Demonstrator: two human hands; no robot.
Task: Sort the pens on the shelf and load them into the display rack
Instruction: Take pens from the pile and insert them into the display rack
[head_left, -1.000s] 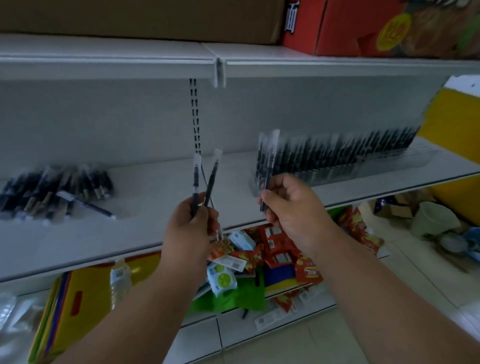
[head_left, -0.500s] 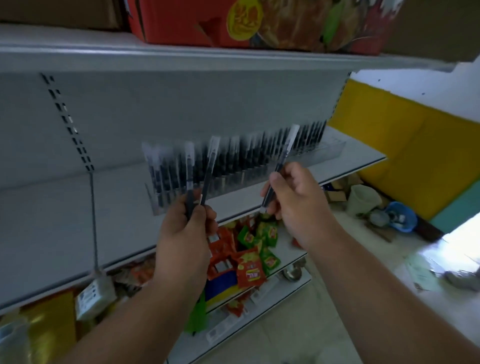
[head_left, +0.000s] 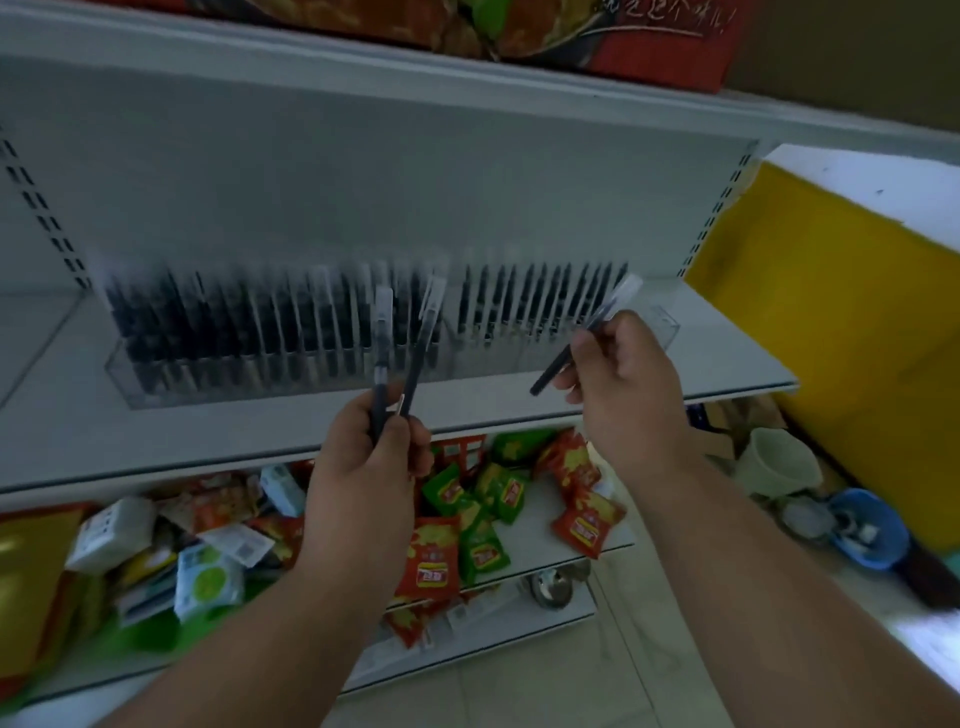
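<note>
A clear display rack (head_left: 291, 387) stands on the white shelf (head_left: 727, 364), packed with several upright black pens with clear caps. My left hand (head_left: 369, 457) grips two black pens (head_left: 397, 343) by their lower ends, caps up, in front of the rack's middle. My right hand (head_left: 621, 384) pinches one black pen (head_left: 587, 338), tilted with its clear cap up and to the right, in front of the rack's right part. The rack's far right end holds no pens that I can see.
The lower shelf (head_left: 571, 561) carries red and green snack packets (head_left: 467, 525) and small boxes. A red carton (head_left: 649, 36) sits on the top shelf. A yellow wall (head_left: 831, 322) is to the right, with a blue bowl (head_left: 867, 530) and a pale bucket (head_left: 779, 462) on the floor.
The view has swung right, from the loose pen pile to the rack, which now sits centred. Both hands keep their pens; my right hand has moved right along the rack.
</note>
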